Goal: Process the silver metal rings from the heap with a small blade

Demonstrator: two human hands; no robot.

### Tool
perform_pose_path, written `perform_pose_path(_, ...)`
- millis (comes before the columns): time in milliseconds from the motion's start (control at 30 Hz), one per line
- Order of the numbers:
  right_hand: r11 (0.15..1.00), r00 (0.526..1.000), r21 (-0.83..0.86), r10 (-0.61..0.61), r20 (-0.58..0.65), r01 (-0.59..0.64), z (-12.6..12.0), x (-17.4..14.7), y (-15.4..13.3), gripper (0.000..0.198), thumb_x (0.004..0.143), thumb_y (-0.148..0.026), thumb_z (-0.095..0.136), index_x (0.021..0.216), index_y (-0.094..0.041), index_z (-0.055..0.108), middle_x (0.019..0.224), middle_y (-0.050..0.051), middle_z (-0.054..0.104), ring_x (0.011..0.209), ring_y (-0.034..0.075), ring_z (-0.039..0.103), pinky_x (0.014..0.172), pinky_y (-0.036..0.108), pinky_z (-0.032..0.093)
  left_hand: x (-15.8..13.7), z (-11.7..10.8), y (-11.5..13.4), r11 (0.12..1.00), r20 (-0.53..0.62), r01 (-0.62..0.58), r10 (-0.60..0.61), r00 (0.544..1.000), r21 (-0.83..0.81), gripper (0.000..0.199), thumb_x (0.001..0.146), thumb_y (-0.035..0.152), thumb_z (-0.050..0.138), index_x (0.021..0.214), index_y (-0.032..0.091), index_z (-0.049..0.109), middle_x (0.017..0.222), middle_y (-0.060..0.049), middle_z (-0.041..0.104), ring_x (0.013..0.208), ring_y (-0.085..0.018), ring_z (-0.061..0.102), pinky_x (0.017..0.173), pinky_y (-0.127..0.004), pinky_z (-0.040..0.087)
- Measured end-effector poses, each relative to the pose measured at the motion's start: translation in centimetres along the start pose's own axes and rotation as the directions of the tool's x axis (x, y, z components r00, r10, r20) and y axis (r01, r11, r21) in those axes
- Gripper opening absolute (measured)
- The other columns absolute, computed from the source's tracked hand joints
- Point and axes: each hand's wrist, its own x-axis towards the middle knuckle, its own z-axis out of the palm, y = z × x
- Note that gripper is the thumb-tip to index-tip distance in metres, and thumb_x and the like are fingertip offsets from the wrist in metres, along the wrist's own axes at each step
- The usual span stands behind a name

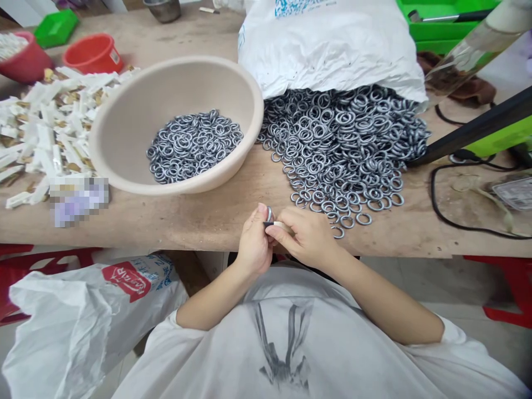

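Near the table's front edge my left hand point(254, 241) pinches a grey ring point(269, 213) between thumb and fingers. My right hand point(311, 233) closes around a small tool with a pale handle and a dark tip point(269, 224); its exact kind does not show. The dark tip meets the ring or lies just below it; I cannot tell which. Just beyond my hands a large heap of grey rings point(332, 149) spills from a white sack point(328, 50). To the left, a beige basin point(124, 127) holds many more such rings point(195, 147).
White and tan pieces point(45, 133) are piled at the left, by a red bowl point(93, 54). A dark bar point(474, 133) slants in from the right above a black cable point(434, 199). Below the table at left stands a white sack point(66, 327).
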Motion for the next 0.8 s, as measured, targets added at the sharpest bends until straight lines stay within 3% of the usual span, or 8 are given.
perform_pose_path(200,0.982,0.994,0.157,0.102,0.041,-0.107,0.6,0.0,1.2,0.043,0.106,-0.045,0.044,0.071,-0.019,0.046,0.07,-0.002,0.048,0.063,0.018,0.046,0.057,0.031,0.025,0.1,-0.3,-0.1,0.999,0.019,0.053,-0.053,0.998,-0.007,0.063,0.068,0.057,0.083,0.072,0.016,0.036,0.057,0.007,0.03,0.046,-0.004,0.028,0.041,-0.016,0.026)
perform_pose_path(367,0.968,0.939,0.097,0.248,-0.238,-0.231,-0.1,1.2,3.2,0.043,0.106,-0.049,0.045,0.075,-0.02,0.05,0.065,-0.002,0.046,0.059,0.019,0.045,0.056,0.031,0.025,-0.4,-0.9,-0.7,0.997,0.168,0.077,-0.075,0.983,-0.003,0.058,0.079,0.056,0.075,0.069,0.015,0.035,0.056,0.006,0.03,0.045,-0.004,0.025,0.043,-0.017,0.027)
perform_pose_path(400,0.974,0.946,0.101,0.223,-0.234,-0.205,-0.2,1.4,3.0,0.043,0.107,-0.051,0.045,0.078,-0.02,0.051,0.069,-0.002,0.049,0.062,0.019,0.048,0.057,0.03,0.027,-0.3,-1.0,-0.7,0.997,0.161,0.078,-0.075,0.984,-0.01,0.058,0.078,0.055,0.076,0.069,0.015,0.036,0.056,0.006,0.03,0.046,-0.004,0.026,0.043,-0.017,0.027)
perform_pose_path(533,0.994,0.995,0.044,0.098,0.017,-0.099,-0.4,2.8,2.0,0.039,0.101,-0.056,0.066,0.092,-0.019,0.056,0.077,-0.004,0.055,0.064,0.018,0.053,0.055,0.028,0.03,0.0,-1.3,-0.4,0.998,0.07,0.038,-0.035,0.997,-0.046,0.059,0.072,0.054,0.082,0.072,0.015,0.037,0.055,0.007,0.029,0.045,-0.004,0.025,0.042,-0.016,0.026)
perform_pose_path(600,0.974,0.977,-0.08,0.215,-0.001,-0.214,-0.7,4.3,2.6,0.029,0.095,-0.037,0.082,0.095,-0.018,0.06,0.081,-0.004,0.058,0.07,0.02,0.057,0.057,0.028,0.032,0.0,-1.4,0.0,0.999,0.104,0.031,-0.028,0.994,-0.027,0.058,0.074,0.053,0.081,0.069,0.015,0.037,0.054,0.006,0.031,0.045,-0.004,0.027,0.042,-0.016,0.028)
perform_pose_path(667,0.863,0.951,-0.403,0.302,-0.072,-0.304,-1.1,6.1,4.1,0.025,0.096,-0.03,0.085,0.103,-0.016,0.065,0.094,0.002,0.06,0.083,0.026,0.059,0.06,0.029,0.034,-0.1,-1.7,0.4,0.999,0.157,0.042,-0.043,0.987,0.013,0.056,0.075,0.053,0.08,0.067,0.014,0.041,0.055,0.004,0.038,0.045,-0.004,0.033,0.044,-0.017,0.034)
perform_pose_path(733,0.699,0.928,-0.653,0.372,-0.017,-0.293,-1.4,7.8,5.7,0.029,0.095,-0.033,0.086,0.106,-0.014,0.068,0.106,0.009,0.059,0.084,0.031,0.06,0.059,0.031,0.036,0.0,-2.1,0.7,0.996,0.185,0.064,-0.073,0.98,0.058,0.05,0.073,0.052,0.082,0.073,0.011,0.053,0.061,0.0,0.052,0.048,-0.005,0.044,0.048,-0.017,0.042)
perform_pose_path(800,0.614,0.908,-0.758,0.413,0.072,-0.219,-1.6,8.9,6.8,0.019,0.098,-0.026,0.081,0.106,-0.011,0.07,0.11,0.012,0.057,0.084,0.032,0.061,0.058,0.033,0.037,0.3,-2.7,1.0,0.994,0.2,0.07,-0.085,0.976,0.083,0.047,0.071,0.047,0.084,0.09,0.009,0.065,0.075,-0.006,0.065,0.056,-0.007,0.056,0.055,-0.017,0.05)
